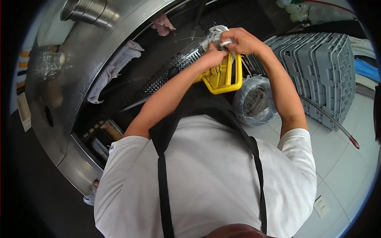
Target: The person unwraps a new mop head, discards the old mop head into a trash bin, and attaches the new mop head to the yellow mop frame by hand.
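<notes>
Near the top centre, a bundle of white mop strands [216,35] sits at the upper end of a yellow plastic frame [222,81]. My left hand [213,56] is closed on the lower side of the strands, by the top of the yellow frame. Against it on the right, my right hand [240,41] has its fingers bent round the white strands. The yellow frame hangs below both hands, towards my body. Some fingertips are hidden among the strands.
Grey folded crates [313,71] stand at the right, with a metal pole [325,113] before them. A plastic-lined bucket [256,101] holds grey strands. Left are a steel counter [75,67], grey cloth [115,69], glasses [49,63] and metal containers [85,10]. A pink cloth [162,24] lies above.
</notes>
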`<state>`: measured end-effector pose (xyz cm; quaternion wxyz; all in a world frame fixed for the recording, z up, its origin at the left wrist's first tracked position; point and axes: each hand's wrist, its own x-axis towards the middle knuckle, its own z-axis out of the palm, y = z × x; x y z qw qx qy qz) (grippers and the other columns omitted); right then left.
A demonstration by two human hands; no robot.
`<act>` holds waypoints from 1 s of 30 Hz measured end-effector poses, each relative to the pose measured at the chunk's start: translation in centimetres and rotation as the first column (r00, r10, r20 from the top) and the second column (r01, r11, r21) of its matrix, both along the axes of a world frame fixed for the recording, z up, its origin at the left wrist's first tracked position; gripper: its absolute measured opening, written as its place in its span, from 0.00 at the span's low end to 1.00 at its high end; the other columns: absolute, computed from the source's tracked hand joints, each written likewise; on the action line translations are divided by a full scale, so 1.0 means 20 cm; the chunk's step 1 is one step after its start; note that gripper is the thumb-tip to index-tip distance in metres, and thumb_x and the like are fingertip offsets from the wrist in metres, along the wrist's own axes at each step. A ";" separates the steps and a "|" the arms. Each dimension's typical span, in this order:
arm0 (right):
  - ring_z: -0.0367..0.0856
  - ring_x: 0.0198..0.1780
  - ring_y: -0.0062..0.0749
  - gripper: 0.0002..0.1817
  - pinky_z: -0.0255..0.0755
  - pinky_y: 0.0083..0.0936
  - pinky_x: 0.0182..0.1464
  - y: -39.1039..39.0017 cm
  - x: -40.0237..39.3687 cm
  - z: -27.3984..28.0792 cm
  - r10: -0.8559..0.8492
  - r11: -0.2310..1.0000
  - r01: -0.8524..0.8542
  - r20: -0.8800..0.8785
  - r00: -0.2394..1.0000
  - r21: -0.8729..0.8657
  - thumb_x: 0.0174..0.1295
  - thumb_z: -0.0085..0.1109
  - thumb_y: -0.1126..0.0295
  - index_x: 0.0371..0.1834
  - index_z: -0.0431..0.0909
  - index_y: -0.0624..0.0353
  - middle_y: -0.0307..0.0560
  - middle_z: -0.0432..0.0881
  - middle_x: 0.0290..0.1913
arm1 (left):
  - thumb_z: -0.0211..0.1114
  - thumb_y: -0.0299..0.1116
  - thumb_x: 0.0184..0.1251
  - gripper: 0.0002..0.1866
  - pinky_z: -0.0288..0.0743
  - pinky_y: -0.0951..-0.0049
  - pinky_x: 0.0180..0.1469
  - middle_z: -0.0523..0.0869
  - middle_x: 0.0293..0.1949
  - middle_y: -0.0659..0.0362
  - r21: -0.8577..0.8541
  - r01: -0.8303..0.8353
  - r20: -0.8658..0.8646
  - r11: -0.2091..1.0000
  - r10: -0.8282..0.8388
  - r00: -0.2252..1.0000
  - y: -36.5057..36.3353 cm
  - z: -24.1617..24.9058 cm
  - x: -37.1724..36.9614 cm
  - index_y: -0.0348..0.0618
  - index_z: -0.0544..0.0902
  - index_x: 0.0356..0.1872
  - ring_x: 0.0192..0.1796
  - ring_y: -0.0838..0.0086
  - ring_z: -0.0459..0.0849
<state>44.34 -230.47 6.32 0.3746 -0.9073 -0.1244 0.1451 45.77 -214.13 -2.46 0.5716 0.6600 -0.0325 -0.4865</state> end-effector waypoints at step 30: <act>0.80 0.46 0.27 0.19 0.74 0.27 0.49 0.40 -0.60 -0.30 -0.854 0.353 0.761 -0.144 0.499 0.545 0.65 0.63 0.66 0.58 0.76 0.56 0.43 0.83 0.45 | 0.41 0.48 0.81 0.28 0.79 0.70 0.50 0.87 0.46 0.52 -0.136 -0.159 -0.191 0.978 0.131 0.973 0.12 0.31 -0.03 0.30 0.79 0.54 0.44 0.71 0.87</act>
